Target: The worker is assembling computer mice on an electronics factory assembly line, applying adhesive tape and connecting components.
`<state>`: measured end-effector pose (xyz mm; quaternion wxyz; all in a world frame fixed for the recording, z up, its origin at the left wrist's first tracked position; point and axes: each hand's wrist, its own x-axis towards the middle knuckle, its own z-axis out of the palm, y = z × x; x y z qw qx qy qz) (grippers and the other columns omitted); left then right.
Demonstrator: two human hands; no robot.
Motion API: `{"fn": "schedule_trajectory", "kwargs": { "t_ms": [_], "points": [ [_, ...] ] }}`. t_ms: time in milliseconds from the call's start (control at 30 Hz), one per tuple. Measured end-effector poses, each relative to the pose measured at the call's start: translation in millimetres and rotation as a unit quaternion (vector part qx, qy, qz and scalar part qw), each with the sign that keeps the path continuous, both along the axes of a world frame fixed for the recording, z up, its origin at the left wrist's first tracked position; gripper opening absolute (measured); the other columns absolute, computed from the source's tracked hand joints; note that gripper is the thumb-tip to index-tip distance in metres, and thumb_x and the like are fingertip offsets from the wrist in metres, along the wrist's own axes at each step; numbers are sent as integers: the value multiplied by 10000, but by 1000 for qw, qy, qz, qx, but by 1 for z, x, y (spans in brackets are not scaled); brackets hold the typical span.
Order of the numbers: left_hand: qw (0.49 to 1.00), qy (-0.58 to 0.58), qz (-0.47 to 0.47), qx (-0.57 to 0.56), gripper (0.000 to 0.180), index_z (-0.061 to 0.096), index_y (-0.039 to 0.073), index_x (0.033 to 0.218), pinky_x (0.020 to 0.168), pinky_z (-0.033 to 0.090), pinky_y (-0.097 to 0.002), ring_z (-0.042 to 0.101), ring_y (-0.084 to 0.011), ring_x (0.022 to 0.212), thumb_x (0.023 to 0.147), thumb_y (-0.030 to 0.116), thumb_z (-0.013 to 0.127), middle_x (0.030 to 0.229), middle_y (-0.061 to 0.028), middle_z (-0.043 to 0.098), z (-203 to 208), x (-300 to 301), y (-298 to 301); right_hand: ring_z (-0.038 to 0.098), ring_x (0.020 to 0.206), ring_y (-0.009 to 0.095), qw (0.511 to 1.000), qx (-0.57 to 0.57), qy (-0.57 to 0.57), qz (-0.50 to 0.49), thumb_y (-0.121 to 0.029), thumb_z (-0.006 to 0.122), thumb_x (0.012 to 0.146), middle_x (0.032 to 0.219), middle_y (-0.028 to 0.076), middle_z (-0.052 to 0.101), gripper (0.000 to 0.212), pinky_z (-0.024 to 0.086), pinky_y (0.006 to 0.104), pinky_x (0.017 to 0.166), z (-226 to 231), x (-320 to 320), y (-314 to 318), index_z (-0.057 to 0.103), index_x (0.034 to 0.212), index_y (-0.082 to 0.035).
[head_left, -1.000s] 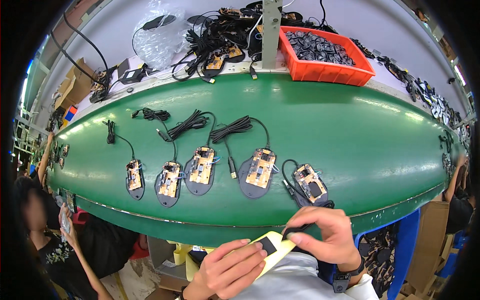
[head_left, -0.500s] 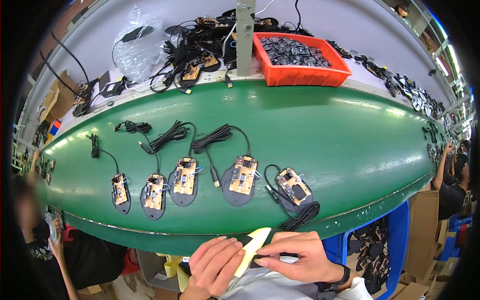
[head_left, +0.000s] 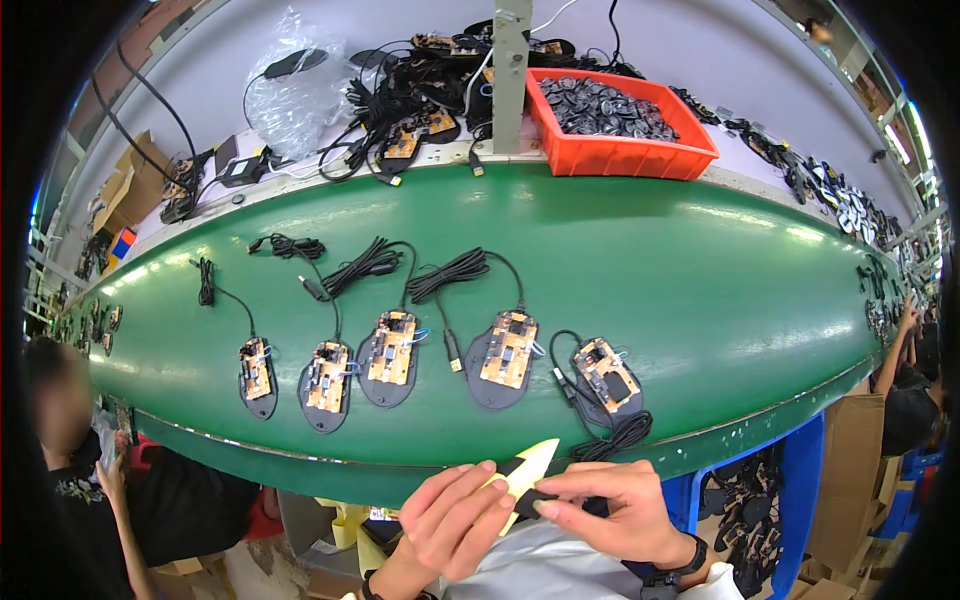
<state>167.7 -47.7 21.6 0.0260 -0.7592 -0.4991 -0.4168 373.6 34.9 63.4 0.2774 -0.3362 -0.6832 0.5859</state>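
Observation:
My left hand (head_left: 452,522) is closed on a pale yellow sheet (head_left: 541,460), thin and pointed at its far end. A dark patch (head_left: 511,466) shows on the sheet beside my left fingertips. Between thumb and fingers, my right hand (head_left: 622,512) pinches a small black pad (head_left: 532,502), right against the sheet's edge. Just beyond my hands lies the nearest opened computer mouse (head_left: 607,380), its tan circuit board carrying a black piece and its black cable bundled beside it. Further left is another opened mouse (head_left: 502,362) on its black base.
More opened mice (head_left: 327,385) with coiled cables lie along the green belt (head_left: 680,290). At the back, a red bin (head_left: 630,157) of small dark parts stands beside a post and heaped cables. A blue crate (head_left: 800,490) is at lower right. Another person sits at left.
The black pad now shows in my right fingers, apart from the sheet's face; before, they pinched at the sheet's edge. The whole view has shifted slightly.

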Motion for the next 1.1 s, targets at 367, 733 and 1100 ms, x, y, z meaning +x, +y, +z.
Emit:
{"fn": "schedule_trajectory", "kwargs": {
  "t_ms": [367,733,1100],
  "points": [
    [999,-32,-10,-8,183,698,32,998,701,615,-378,777,-308,883,833,10,774,1030,-126,752,-5,-8,10,680,769,160,997,24,65,-28,40,792,865,981,135,756,437,537,284,661,-9,2,6,687,1290,40],
    [813,-455,-179,-318,135,760,-42,908,749,572,-291,744,-204,864,802,-42,845,981,-159,776,40,-13,22,736,976,226,935,315,-17,-160,23,688,914,1363,244,637,924,568,320,773,24,30,189,196,1684,-109],
    [887,-278,-160,-332,117,680,19,923,737,567,-389,724,-342,877,831,16,751,1174,-158,712,23,20,79,701,1107,439,791,311,-476,-229,-181,861,757,1044,248,759,1003,569,509,946,-15,-16,417,337,1599,-28]
  ]
}}
